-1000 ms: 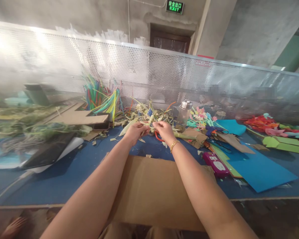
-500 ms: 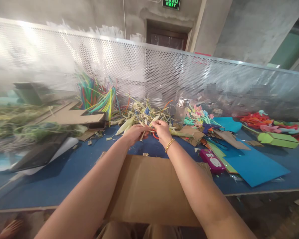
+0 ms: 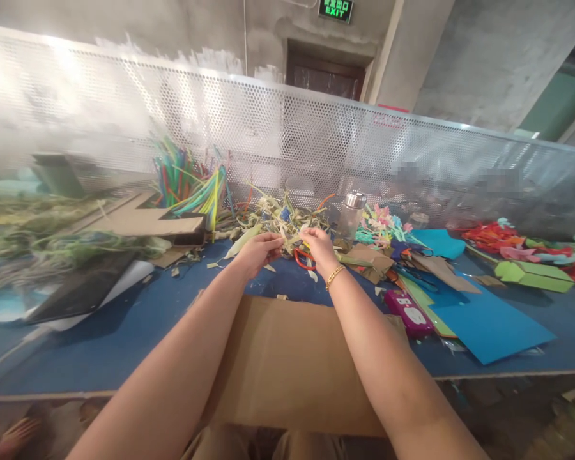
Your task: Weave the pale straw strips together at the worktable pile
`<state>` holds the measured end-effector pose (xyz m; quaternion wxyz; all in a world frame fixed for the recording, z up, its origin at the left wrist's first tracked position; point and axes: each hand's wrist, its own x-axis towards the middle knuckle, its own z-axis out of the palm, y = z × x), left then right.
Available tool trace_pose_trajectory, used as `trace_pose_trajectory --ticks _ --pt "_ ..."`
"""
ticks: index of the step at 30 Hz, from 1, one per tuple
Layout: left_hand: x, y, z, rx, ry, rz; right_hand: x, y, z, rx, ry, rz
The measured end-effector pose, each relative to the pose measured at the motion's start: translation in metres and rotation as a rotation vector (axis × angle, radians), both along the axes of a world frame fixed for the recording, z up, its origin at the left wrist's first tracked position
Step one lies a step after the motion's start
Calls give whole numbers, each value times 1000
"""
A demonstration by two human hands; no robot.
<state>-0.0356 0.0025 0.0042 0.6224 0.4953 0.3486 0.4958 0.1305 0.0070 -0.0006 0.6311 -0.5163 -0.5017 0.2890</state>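
My left hand (image 3: pixel 260 252) is closed in a pinch, with a thin pale strip of corn husk (image 3: pixel 283 234) at its fingertips. My right hand (image 3: pixel 320 249), with a gold bracelet on the wrist, pinches another pale bit of husk (image 3: pixel 304 227). A small gap separates the two hands, above the blue table top. Behind them spreads a tangled heap of dried husks (image 3: pixel 271 207). A larger pale green corn husk (image 3: pixel 244 241) lies just beyond my left hand. Below my right fingers shows a red-orange loop (image 3: pixel 303 259), partly hidden.
A cardboard sheet (image 3: pixel 292 364) lies at the table's front edge. Colourful pipe cleaners (image 3: pixel 191 182) stand back left, a clear bottle (image 3: pixel 351 214) back right. To the right are a purple box (image 3: pixel 409 313), blue paper (image 3: pixel 493 326) and a green paper box (image 3: pixel 534 275). A perforated metal screen (image 3: pixel 249 134) closes the back.
My hands, which were nearly touching over the husk, have moved apart, the right one to the right. More of the red-orange loop shows between them. The view has shifted slightly.
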Motion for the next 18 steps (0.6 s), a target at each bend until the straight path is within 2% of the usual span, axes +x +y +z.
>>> trace_pose_trajectory --ticks 2,3,6,9,12,14,18 --pt "-1 -1 2 0 46 1 5 -1 4 81 -168 -92" --pt "-1 -2 3 1 72 -2 6 -2 6 121 -259 -83" --pt "0 -5 5 9 166 -36 5 -7 10 140 -438 107" --pt "0 -5 4 25 232 -65 -1 -9 8 84 -378 252" --pt "-2 -2 3 32 255 -72 -7 -8 4 80 -264 336" --pt "-4 0 2 36 281 -78 -9 -6 1 90 -232 336" --pt "-4 3 4 62 339 -73 -12 -2 -6 139 -204 228"
